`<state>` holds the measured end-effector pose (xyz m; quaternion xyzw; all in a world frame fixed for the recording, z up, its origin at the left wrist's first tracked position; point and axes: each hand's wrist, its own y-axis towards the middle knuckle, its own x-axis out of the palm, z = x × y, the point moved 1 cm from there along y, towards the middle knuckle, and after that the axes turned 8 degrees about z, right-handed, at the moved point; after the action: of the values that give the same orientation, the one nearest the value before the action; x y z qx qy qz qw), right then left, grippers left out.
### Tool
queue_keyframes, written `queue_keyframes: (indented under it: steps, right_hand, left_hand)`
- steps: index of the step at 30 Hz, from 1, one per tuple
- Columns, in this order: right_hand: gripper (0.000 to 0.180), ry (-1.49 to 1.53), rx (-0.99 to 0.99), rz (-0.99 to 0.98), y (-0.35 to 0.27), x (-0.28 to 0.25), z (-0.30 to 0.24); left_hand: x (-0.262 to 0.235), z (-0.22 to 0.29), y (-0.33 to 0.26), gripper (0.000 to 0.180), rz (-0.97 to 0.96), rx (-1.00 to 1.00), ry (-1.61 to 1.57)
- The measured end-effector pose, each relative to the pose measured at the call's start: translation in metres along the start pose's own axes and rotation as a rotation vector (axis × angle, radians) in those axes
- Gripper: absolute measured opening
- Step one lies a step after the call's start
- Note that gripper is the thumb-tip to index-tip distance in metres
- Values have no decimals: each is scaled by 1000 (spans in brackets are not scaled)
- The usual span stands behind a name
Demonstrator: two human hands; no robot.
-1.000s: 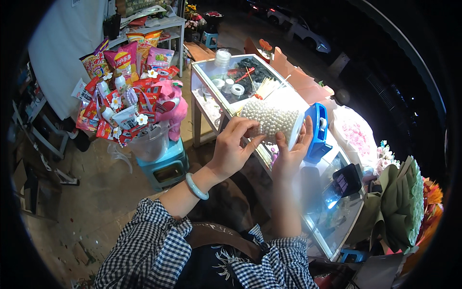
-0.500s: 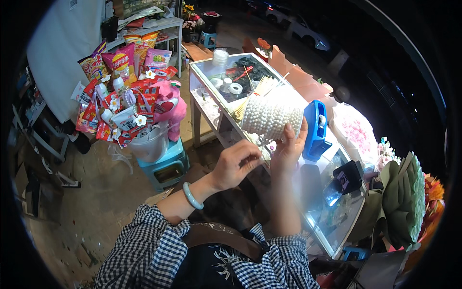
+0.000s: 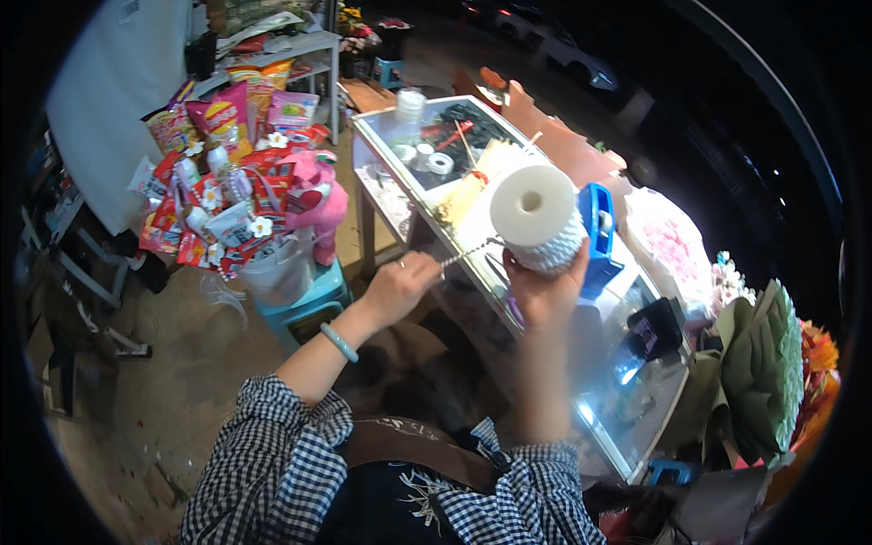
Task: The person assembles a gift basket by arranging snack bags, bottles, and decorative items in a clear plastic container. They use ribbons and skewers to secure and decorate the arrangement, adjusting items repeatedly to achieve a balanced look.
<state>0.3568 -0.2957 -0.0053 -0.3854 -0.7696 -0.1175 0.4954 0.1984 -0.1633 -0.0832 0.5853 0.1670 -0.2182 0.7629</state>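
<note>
My right hand (image 3: 549, 286) is wrapped round a large spool of white pearl beads (image 3: 538, 218) above the glass-topped counter. The spool is tilted, so its round white end with a centre hole faces up. From the spool a short bead strand (image 3: 470, 251) runs to the left, pulled taut. Its end is pinched in my left hand (image 3: 401, 289), which wears a ring and a pale green bangle (image 3: 340, 342). Just behind the spool stands a blue tape dispenser (image 3: 599, 238). A bundle of thin wooden sticks (image 3: 472, 186) lies on the counter to the spool's left.
On the left, a bouquet of snack packets with a pink plush toy (image 3: 318, 204) sits in a bucket on a blue stool (image 3: 304, 313). A phone (image 3: 652, 331) rests on the glass counter (image 3: 627, 459). Wrapped flower bouquets (image 3: 758, 372) crowd the right side.
The spool has tipped, turning its flat end upward. My left hand has moved left and down, away from the spool, drawing out a strand of beads.
</note>
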Motion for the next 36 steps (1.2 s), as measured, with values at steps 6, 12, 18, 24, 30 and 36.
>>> queue_keyframes:
  steps: [6,12,18,24,30,36]
  right_hand:
    - [71,134,81,-263,0,-22,-13]
    - [77,-133,-207,-140,2,-54,-7]
    - [90,-749,35,-611,-34,-30,-5]
    - [73,-1544,-457,-517,-37,-6,18]
    - [67,-1097,-583,-260,-1,-2,7]
    - [51,-499,-454,-105,21,-3,-14]
  left_hand:
    - [-56,-47,38,12,166,-18,172]
    - [-58,-49,47,21,351,-747,-991]
    - [-82,-43,81,27,508,-988,-1396]
    - [-128,32,107,35,424,-633,-1484]
    - [-168,88,51,24,-207,-227,-1998]
    - [-79,72,-39,22,-976,-914,-1590]
